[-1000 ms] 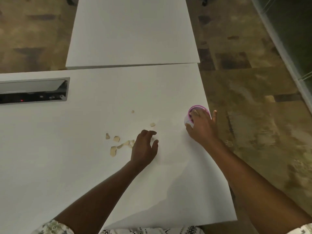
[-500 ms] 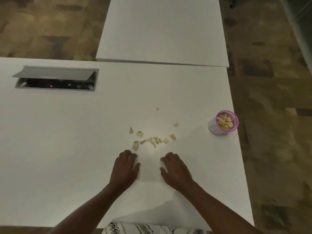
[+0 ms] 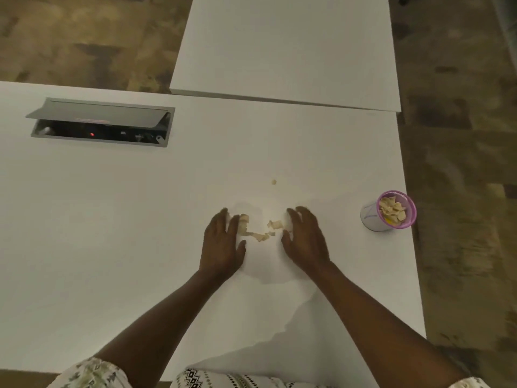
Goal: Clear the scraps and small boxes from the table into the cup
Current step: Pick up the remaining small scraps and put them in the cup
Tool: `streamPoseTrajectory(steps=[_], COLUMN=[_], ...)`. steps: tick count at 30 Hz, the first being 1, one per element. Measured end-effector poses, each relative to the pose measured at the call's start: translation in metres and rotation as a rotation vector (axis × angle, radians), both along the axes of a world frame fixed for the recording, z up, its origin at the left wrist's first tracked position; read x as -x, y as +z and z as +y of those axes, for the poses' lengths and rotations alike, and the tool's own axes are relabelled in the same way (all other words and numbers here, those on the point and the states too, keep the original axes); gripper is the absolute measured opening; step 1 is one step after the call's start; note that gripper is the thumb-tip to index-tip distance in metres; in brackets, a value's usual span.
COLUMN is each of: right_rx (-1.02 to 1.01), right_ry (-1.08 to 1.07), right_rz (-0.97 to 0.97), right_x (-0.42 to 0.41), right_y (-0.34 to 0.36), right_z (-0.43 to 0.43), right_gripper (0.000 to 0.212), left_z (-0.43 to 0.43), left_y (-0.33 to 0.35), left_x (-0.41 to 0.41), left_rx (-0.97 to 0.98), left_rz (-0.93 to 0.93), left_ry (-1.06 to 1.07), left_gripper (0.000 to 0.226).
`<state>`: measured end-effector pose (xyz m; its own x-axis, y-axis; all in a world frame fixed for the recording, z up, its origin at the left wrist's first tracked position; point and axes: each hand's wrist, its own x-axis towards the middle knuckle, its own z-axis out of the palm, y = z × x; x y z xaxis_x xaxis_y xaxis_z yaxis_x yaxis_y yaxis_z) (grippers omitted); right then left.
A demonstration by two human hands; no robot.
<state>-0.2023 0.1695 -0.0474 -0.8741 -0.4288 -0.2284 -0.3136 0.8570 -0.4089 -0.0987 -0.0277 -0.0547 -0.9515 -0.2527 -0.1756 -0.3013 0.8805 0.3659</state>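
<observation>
Several tan paper scraps (image 3: 258, 229) lie bunched on the white table (image 3: 112, 219). My left hand (image 3: 223, 245) rests flat on the table just left of them, fingers apart, its fingertips touching the leftmost scrap. On the other side of the pile my right hand (image 3: 306, 239) is cupped, also holding nothing. One small scrap (image 3: 274, 182) lies alone farther back. A white cup with a pink rim (image 3: 389, 211), partly filled with scraps, stands near the table's right edge, clear of both hands.
An open grey cable hatch (image 3: 100, 121) with sockets is set into the table at the back left. A second white table (image 3: 288, 49) abuts the far side. The right table edge runs just beyond the cup, with brown floor (image 3: 461, 191) beyond it.
My right hand left the cup a second ago. Both hands have since moved forward to either side of the scraps and pushed them closer together.
</observation>
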Motion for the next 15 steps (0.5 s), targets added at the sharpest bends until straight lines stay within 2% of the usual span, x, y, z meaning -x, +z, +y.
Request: streamPoseTrajectory(steps=[2,5,8,12,15], right_rx=[-0.036,-0.073,-0.083,-0.048,-0.054], right_ry=[-0.114,-0.179,-0.088,0.063,0.12], right_rz=[-0.068,-0.192,-0.209,-0.193,-0.113], right_x=[0.01,0.011,-0.003,-0.005,0.024], right_y=[-0.002,-0.005,-0.008,-0.012,-0.009], right_z=[0.007,0.009,-0.003,-0.028,-0.044], right_gripper=[0.07,0.08,0.083,0.077,0.074], left_z=[-0.008,-0.008,0.006,0.025,0.027], left_y=[-0.004,-0.012,-0.014,-0.013,-0.01], left_x=[0.004,0.009,0.011,0.02,0.028], left_rx=[-0.05,-0.135,-0.145,-0.204,-0.121], left_rz=[-0.074,-0.171,-0.176,-0.166,-0.136], left_ry=[0.089,0.108,0.043,-0.015,-0.065], left_gripper=[0.083,0.093,0.092,0.087,0.081])
